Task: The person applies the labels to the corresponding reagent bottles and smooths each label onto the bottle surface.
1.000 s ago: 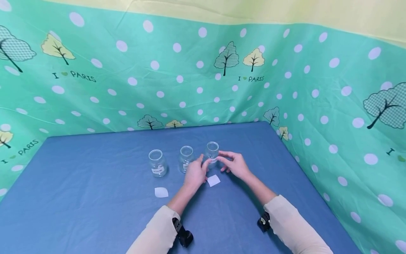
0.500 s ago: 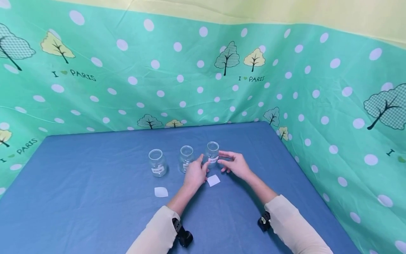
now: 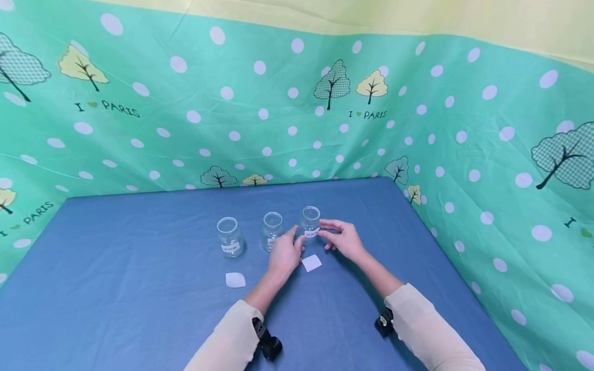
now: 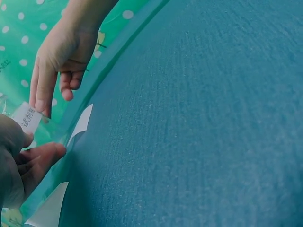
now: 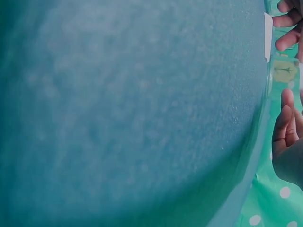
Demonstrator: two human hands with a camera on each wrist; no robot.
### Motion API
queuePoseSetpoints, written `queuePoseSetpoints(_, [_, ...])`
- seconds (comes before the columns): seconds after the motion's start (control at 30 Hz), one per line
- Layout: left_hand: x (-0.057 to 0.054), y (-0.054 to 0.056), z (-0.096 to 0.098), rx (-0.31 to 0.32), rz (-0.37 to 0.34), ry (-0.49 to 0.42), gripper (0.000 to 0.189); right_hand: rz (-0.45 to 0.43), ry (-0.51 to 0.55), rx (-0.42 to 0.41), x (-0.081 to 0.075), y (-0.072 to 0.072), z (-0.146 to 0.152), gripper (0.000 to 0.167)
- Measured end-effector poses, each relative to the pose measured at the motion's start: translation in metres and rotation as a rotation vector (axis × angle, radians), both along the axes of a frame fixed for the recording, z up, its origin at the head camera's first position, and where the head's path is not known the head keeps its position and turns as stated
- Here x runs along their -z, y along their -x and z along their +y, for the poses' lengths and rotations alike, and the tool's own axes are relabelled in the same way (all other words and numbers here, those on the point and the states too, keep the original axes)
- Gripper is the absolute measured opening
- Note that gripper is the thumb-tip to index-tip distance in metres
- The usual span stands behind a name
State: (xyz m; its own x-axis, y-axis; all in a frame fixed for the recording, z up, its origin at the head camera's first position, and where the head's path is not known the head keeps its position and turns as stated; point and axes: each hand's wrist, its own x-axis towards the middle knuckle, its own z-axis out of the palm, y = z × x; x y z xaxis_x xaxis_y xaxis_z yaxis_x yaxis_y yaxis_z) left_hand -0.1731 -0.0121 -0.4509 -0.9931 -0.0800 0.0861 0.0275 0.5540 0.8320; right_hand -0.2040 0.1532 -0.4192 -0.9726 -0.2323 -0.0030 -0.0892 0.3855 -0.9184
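My left hand (image 3: 284, 253) and right hand (image 3: 344, 241) hold a clear glass jar (image 3: 310, 219) from its two sides, at the right end of a row. The jar stands upright and lidless, with a white label (image 4: 27, 119) bearing printed characters on its front. My thumbs are at the label's two ends. In the left wrist view, the right hand's fingers (image 4: 46, 87) point down beside the label. Part of the middle jar (image 3: 272, 225) is hidden behind my left hand. The left jar (image 3: 229, 237) stands apart with a label on it.
Two small white paper pieces lie on the blue tablecloth (image 3: 139, 278): a square piece (image 3: 312, 263) in front of the held jar, and a curled piece (image 3: 235, 280) in front of the left jar. A green dotted curtain (image 3: 260, 113) hangs behind and at the right.
My thumbs have drawn slightly apart, so more of the label on the right jar shows. The hands, jars and paper pieces otherwise stay about where they were.
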Motion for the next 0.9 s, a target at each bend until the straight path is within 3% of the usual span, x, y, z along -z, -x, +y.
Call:
queuePoseSetpoints(0.2, [-0.003, -0.004, 0.001, 0.026, -0.055, -0.059, 0.048, 0.006, -0.027, 0.01, -0.005, -0.003, 0.003, 0.033])
queuePoseSetpoints(0.43, [-0.011, -0.015, -0.009, 0.071, -0.06, -0.135, 0.046, 0.033, -0.056, 0.051, -0.011, -0.003, 0.01, 0.027])
queuePoseSetpoints(0.73, [-0.027, -0.036, -0.041, 0.134, -0.05, -0.115, 0.033, 0.046, -0.107, 0.079, -0.023, -0.007, 0.017, 0.026])
queuePoseSetpoints(0.9, [-0.036, -0.049, -0.064, 0.125, -0.071, -0.096, 0.026, 0.071, -0.11, 0.09, -0.02, 0.003, 0.024, 0.024])
